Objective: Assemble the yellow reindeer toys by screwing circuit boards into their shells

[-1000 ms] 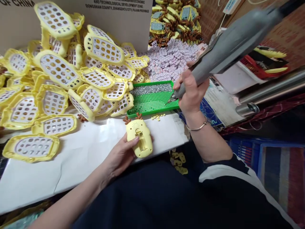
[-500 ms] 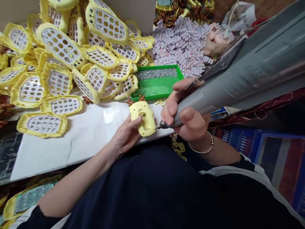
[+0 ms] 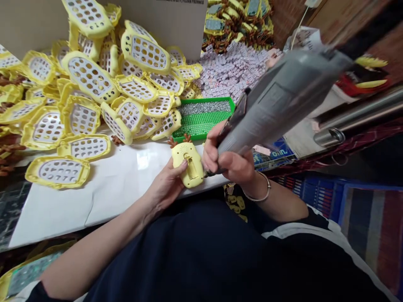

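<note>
My left hand (image 3: 168,180) is closed round a yellow toy phone (image 3: 189,164) with brown antlers, its back and bare battery bay facing up. The thumb presses beside the bay. In my right hand (image 3: 231,161) is a grey electric screwdriver (image 3: 267,109), held aslant with its body rising to the upper right. The screwdriver's tip meets the toy's lower right corner, near a screw hole; whether it sits in the hole I cannot tell. Just beyond the toy stands a green perforated tray (image 3: 201,126) with many small silver screws (image 3: 204,108) along its far side.
Yellow toy shells with white grid faces (image 3: 91,77) are heaped at the left. Behind the tray lies a pile of small white keypad pieces (image 3: 223,71). More brown-and-yellow parts (image 3: 236,21) are stacked at the back. Blue crates (image 3: 330,197) stand low on the right.
The screwdriver's body has swung more upright and to the left, and my right hand has moved slightly left with it. The camera view has tilted up a little. The toy remains in my left hand.
</note>
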`<action>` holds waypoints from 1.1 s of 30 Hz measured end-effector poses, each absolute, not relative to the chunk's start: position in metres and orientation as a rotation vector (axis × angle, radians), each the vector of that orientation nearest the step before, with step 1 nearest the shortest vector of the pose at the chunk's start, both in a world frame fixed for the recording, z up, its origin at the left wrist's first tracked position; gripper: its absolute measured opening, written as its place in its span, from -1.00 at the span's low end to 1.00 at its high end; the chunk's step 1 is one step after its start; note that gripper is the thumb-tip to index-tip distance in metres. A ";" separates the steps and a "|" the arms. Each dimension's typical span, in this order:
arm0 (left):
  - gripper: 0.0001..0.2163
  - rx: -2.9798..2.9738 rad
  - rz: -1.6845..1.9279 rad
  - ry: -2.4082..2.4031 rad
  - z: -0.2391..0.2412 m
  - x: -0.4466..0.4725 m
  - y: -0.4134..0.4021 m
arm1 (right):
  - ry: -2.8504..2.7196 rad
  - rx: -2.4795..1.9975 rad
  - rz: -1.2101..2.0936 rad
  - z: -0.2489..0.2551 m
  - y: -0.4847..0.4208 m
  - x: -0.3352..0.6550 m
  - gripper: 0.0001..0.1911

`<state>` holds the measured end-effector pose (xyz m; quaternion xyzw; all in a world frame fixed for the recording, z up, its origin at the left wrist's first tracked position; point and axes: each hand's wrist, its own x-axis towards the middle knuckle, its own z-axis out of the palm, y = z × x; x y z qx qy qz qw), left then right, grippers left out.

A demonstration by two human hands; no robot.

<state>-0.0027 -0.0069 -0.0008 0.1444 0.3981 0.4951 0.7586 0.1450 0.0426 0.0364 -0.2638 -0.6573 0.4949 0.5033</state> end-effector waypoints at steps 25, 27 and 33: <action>-0.48 0.267 0.993 0.872 0.001 -0.005 -0.004 | -1.295 -0.806 0.626 0.003 0.176 0.176 -0.54; -0.49 0.272 0.998 0.882 0.001 -0.005 -0.004 | -1.262 -0.822 0.652 0.003 0.176 0.174 -0.49; -0.54 0.280 0.997 0.878 0.001 -0.004 -0.004 | -1.291 -0.796 0.615 0.002 0.175 0.170 -0.53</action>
